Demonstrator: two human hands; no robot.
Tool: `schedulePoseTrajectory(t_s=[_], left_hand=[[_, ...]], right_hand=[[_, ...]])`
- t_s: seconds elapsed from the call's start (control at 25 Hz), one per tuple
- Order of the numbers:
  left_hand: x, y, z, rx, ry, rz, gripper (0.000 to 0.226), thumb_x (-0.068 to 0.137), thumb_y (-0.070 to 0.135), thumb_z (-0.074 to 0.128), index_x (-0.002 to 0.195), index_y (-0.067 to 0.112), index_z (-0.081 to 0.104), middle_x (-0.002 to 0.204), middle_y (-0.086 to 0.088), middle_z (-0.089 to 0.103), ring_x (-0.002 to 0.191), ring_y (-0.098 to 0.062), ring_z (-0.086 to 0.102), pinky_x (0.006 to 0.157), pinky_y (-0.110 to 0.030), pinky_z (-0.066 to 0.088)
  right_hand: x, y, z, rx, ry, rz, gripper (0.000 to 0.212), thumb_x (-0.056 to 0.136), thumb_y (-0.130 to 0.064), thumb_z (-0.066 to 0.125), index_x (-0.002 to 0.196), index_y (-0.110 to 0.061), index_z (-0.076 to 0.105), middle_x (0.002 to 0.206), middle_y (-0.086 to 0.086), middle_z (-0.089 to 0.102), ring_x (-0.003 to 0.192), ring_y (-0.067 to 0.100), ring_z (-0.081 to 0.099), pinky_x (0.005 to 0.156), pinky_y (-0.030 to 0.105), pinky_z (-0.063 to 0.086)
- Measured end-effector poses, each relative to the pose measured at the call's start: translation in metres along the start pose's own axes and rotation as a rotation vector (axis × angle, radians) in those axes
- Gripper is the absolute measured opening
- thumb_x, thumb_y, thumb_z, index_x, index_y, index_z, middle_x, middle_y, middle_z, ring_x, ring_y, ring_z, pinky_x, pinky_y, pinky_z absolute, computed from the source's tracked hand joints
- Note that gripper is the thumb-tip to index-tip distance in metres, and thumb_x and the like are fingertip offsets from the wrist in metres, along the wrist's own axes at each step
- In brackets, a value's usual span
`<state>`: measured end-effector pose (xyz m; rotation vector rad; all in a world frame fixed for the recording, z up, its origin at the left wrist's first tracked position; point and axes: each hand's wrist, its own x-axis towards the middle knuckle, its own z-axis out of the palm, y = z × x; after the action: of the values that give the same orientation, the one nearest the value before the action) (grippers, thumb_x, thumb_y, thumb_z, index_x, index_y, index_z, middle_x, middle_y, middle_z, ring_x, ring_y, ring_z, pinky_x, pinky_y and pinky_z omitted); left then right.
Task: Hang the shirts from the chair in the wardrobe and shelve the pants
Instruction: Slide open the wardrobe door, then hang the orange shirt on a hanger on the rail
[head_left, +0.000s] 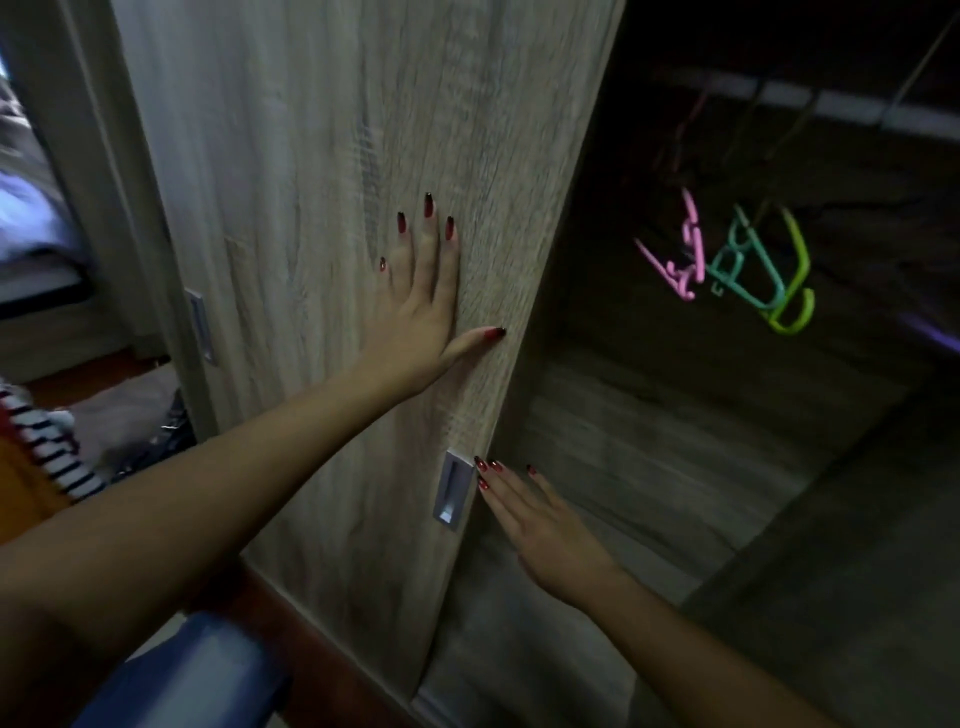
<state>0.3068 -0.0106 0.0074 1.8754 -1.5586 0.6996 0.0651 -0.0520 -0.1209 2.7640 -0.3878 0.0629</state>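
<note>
Wood door, two hands, perhaps three hangers.

Legible text: none. Labels, brands, numbers: none readable on door, handle or hangers; view blurred in parts.

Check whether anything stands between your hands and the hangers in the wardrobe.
Nothing visible does. The sliding door covers only the left side, with the left hand flat on it and the right hand by its edge near the handle. Right of that edge the wardrobe is open up to the hangers on the rail.
</note>
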Motion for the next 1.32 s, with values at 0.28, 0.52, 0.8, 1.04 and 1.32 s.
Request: schedulePoseTrajectory(t_s=[0.28,0.52,0.8,1.04,1.32], left_hand=[[0.005,-0.06,-0.008,0.031,-0.043,-0.042,0.104,0.084,0.075,0.028,0.149,0.001,-0.005,0.157,-0.026,-0.008,0.145,-0.042,-0.011,0.117,-0.059,0.005],[0.005,-0.07,-0.007,0.058,-0.059,-0.015,0.103,0.085,0.073,0.032,0.148,-0.001,-0.002,0.157,-0.028,-0.005,0.144,-0.045,-0.008,0.117,-0.059,0.005],[0.004,-0.07,-0.009,0.056,-0.082,-0.018,0.103,0.085,0.072,0.032,0.149,0.0,-0.004,0.157,-0.028,-0.007,0.144,-0.044,-0.01,0.119,-0.056,0.003],[-0.033,-0.071,-0.024,-0.034,-0.203,-0.186,0.095,0.084,0.071,0.033,0.151,0.018,-0.007,0.161,-0.004,-0.013,0.148,-0.028,-0.008,0.118,-0.056,0.008],[-0.167,-0.152,-0.109,0.026,-0.194,-0.502,0.054,0.091,0.05,0.035,0.127,0.016,0.055,0.134,-0.007,0.057,0.126,-0.023,0.05,0.104,-0.042,0.042]], right_hand=[[0.066,-0.011,0.01,-0.118,0.025,-0.061,0.073,0.08,-0.014,0.056,0.146,-0.004,0.028,0.157,0.013,0.022,0.144,0.025,0.026,0.112,0.05,0.032],[0.069,-0.012,0.016,-0.077,0.018,-0.051,0.076,0.076,-0.013,0.058,0.146,-0.004,0.029,0.157,0.013,0.021,0.143,0.025,0.029,0.11,0.047,0.034],[0.071,-0.018,0.008,-0.027,0.009,-0.053,0.073,0.084,-0.007,0.048,0.149,-0.003,0.014,0.16,0.015,0.005,0.147,0.026,0.012,0.116,0.05,0.021],[0.085,-0.042,-0.009,0.217,0.12,-0.043,0.069,0.063,-0.023,0.078,0.126,-0.002,0.058,0.134,0.015,0.058,0.114,0.023,0.063,0.083,0.031,0.057],[0.166,-0.126,-0.033,0.549,0.226,-0.145,0.043,0.091,-0.025,0.047,0.132,-0.012,0.051,0.13,0.005,0.059,0.118,0.017,0.057,0.1,0.029,0.045]])
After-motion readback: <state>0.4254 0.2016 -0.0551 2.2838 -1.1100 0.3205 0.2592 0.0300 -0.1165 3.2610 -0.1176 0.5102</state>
